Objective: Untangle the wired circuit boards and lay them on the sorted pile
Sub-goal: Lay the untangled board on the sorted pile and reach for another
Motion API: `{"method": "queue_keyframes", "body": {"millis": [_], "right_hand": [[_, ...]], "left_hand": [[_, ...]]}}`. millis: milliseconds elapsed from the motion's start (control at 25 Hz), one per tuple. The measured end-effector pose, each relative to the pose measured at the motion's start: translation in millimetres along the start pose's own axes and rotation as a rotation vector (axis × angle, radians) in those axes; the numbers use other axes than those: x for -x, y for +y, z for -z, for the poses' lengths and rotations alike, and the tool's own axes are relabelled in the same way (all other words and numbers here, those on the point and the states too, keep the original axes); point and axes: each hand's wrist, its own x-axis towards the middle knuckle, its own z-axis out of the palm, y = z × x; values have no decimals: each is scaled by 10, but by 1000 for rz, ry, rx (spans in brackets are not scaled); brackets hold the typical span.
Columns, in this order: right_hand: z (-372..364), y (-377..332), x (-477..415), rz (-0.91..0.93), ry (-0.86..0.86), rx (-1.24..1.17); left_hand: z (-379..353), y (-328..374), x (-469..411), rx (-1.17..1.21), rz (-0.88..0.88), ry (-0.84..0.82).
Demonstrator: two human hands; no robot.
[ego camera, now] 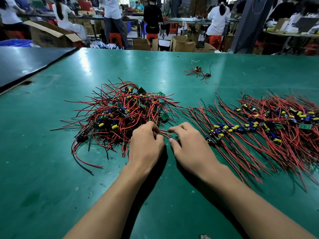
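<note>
A tangled heap of small green circuit boards with red and black wires point(120, 114) lies on the green table point(51, 187), left of centre. To its right, the sorted pile point(269, 125) has boards in rows with wires running the same way. My left hand point(146, 144) rests at the heap's near right edge, fingers curled over red wires. My right hand point(188, 144) sits just beside it, thumb and forefinger pinching toward red wire ends point(164, 133) between the two hands. Whether either hand truly grips a wire is partly hidden.
A small separate bunch of wired boards point(198, 72) lies farther back on the table. A dark panel point(25, 62) covers the far left corner. Beyond the table's far edge are cardboard boxes point(181, 43), red stools and several people at other benches.
</note>
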Motion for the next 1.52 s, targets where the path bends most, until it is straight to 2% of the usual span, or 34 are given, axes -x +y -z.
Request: {"method": "queue_keyframes", "body": {"millis": [160,280,360,520,760,840,960,1040,1120,1160,1200,1320,1400,1520], "right_hand": [[-127,-84,-423,-65,14,83],[-180,-80,-720,-117,-109,118],[-215,-61,-800,-116,-130,141],[-223,-31,-829,-140,-38,149],[-68,29,-598,-163,77,129],[44,72,-474,-199,162,30],[188,154,-270,-320,285,-291],[265,181,-146,-415,380,-599],[364,165,-72,-494,420,-1009],[410,156,-58,-494,392,-1161],[433,140,-47,-468,330,-1213],[360,58,26,-332,123,-1211],[255,-22,85,-307,23,-1308],[191,-41,91,-259,37,-1318]], "left_hand": [[0,-13,5,28,-12,12],[11,-11,23,41,7,2],[8,9,33,-7,34,-21],[-7,60,58,-207,27,-41],[22,50,67,-71,55,47],[23,55,68,-40,66,60],[17,57,77,19,68,33],[15,91,94,80,62,2],[16,161,123,143,58,-49],[5,206,140,215,80,-90],[-12,256,155,363,154,-149],[3,424,186,980,482,-386],[23,406,157,1181,548,-489],[47,321,140,1299,542,-570]]}}
